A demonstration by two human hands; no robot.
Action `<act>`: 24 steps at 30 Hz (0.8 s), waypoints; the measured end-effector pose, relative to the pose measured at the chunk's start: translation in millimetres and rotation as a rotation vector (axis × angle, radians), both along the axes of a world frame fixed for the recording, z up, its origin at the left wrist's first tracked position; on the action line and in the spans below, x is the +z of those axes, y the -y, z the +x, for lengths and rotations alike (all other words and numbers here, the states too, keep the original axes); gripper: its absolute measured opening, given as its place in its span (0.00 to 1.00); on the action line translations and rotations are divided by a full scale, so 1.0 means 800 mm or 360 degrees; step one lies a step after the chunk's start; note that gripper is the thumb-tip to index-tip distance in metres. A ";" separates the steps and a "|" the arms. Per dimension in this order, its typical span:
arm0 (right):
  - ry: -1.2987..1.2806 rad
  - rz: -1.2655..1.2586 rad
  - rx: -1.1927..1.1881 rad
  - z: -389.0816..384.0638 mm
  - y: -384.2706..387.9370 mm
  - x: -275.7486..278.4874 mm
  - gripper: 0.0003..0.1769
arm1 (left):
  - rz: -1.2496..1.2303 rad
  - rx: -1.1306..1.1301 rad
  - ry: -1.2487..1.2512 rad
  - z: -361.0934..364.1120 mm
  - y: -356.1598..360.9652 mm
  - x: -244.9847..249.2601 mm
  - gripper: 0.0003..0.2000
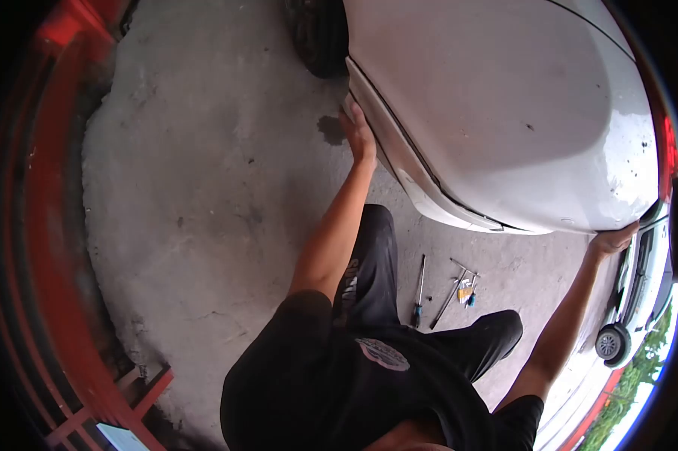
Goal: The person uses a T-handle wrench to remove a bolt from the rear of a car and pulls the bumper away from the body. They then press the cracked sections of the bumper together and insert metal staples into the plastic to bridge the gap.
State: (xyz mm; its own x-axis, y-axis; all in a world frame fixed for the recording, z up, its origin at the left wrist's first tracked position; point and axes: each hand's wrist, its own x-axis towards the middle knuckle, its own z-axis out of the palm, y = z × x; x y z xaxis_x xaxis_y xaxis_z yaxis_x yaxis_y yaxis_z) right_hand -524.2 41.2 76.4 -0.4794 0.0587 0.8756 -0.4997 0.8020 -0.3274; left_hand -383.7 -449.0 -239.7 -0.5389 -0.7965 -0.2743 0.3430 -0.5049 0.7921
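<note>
A white car's bumper (489,128) fills the upper right, with a dark gap (422,161) running along its lower trim strip (388,135). My left hand (360,135) grips the edge of that strip near the wheel, and some of its fingers are hidden behind it. At the far end, my right hand (615,239) is closed around the bumper's edge near a red light (668,150). What its fingers press on underneath is out of sight. Between my knees on the floor lie a screwdriver (419,293) and a T-handled tool (450,301).
A small blue-handled tool (471,299) and small pieces lie beside the T-handled tool. The car's black tire (316,37) is at the top. A red metal frame (61,240) stands along the left. Another white car (643,278) is parked at right. A dark wet spot (330,130) marks the concrete.
</note>
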 end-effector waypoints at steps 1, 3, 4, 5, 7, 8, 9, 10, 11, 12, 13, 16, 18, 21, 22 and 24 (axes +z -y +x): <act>0.0048 -0.0115 -0.0042 -0.003 0.003 0.001 0.27 | 0.0003 0.0013 -0.0007 -0.007 -0.006 -0.025 0.47; 0.0103 -0.0287 0.0062 0.008 0.018 0.010 0.28 | -0.0076 -0.0084 0.0062 -0.022 -0.035 -0.042 0.50; 0.0123 -0.0340 0.0026 0.008 0.016 0.011 0.28 | -0.0113 -0.0003 0.0141 -0.029 -0.042 -0.045 0.50; 0.0128 -0.0408 -0.0003 0.007 0.020 0.012 0.28 | -0.0116 0.0001 0.0130 -0.033 -0.038 -0.028 0.50; 0.0115 -0.0466 0.0181 0.003 0.020 0.008 0.28 | -0.0092 -0.0050 0.0321 -0.019 -0.049 -0.001 0.50; 0.0013 -0.0238 0.0063 0.007 0.029 0.005 0.27 | -0.0168 -0.0066 0.0490 -0.024 -0.046 -0.007 0.50; -0.0088 -0.0004 -0.0067 0.013 0.029 0.005 0.26 | -0.0168 -0.0071 0.0487 -0.027 -0.046 -0.011 0.50; -0.0170 0.0164 -0.0050 -0.006 -0.006 0.000 0.23 | -0.0140 -0.0115 0.0463 -0.028 -0.047 -0.017 0.50; -0.0167 0.0170 -0.0055 -0.008 -0.012 0.003 0.23 | -0.0109 -0.0154 0.0442 -0.025 -0.044 -0.019 0.50; -0.0123 0.0116 -0.0071 -0.009 -0.016 0.003 0.22 | -0.0104 -0.0158 0.0450 -0.020 -0.038 -0.023 0.50; -0.0078 0.0061 -0.0087 -0.010 -0.019 0.000 0.22 | -0.0267 -0.0144 0.0435 -0.014 -0.027 -0.028 0.50; 0.0009 -0.0384 0.0200 0.003 0.015 0.009 0.23 | -0.0738 -0.0155 0.0358 -0.005 0.004 -0.045 0.50; -0.0063 -0.0463 0.0252 -0.003 0.002 0.010 0.25 | -0.0246 -0.0041 0.0197 -0.011 0.012 -0.036 0.47; -0.0089 -0.0150 -0.0203 0.014 0.023 0.014 0.24 | -0.0295 -0.0080 0.0797 -0.046 -0.033 -0.015 0.41; -0.0030 -0.0254 -0.0134 0.012 0.023 0.017 0.24 | -0.0262 -0.0129 0.0677 -0.039 -0.034 -0.010 0.42; -0.0042 -0.0240 -0.0176 0.000 0.011 0.015 0.22 | -0.0243 -0.0223 0.0571 -0.029 -0.030 -0.026 0.42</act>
State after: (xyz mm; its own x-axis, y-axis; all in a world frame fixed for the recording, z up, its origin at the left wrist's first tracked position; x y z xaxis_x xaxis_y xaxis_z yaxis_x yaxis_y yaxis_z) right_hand -524.3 32.7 88.5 -0.4395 0.2413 0.8652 -0.4212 0.7954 -0.4358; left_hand -406.7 -424.7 -260.5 -0.5366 -0.7683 -0.3490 -0.0323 -0.3947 0.9183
